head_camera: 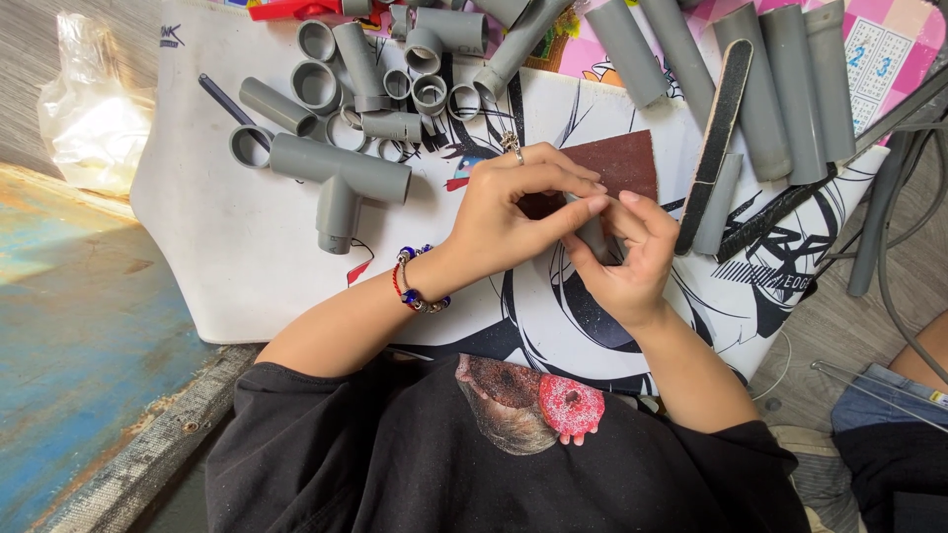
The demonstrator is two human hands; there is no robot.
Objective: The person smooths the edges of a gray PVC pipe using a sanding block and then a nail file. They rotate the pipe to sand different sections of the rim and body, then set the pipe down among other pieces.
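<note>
Both hands meet over the reddish-brown sandpaper sheet (617, 163): the left hand (513, 212) pinches closed on its edge, the right hand (632, 262) curls shut around a short grey plastic pipe piece (595, 237). Left of the sheet lie many grey fittings (341, 178); right of it, long grey pipes (790, 89), which I judge still unsanded

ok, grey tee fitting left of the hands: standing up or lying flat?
Lying flat. The grey tee fitting rests on its side on the white board, its branch pointing toward the person.

grey pipe pieces (336, 168), reddish-brown sandpaper (624, 163), black-and-white cartoon-printed mat (227, 237), red-blue beaded bracelet (415, 286)
</note>
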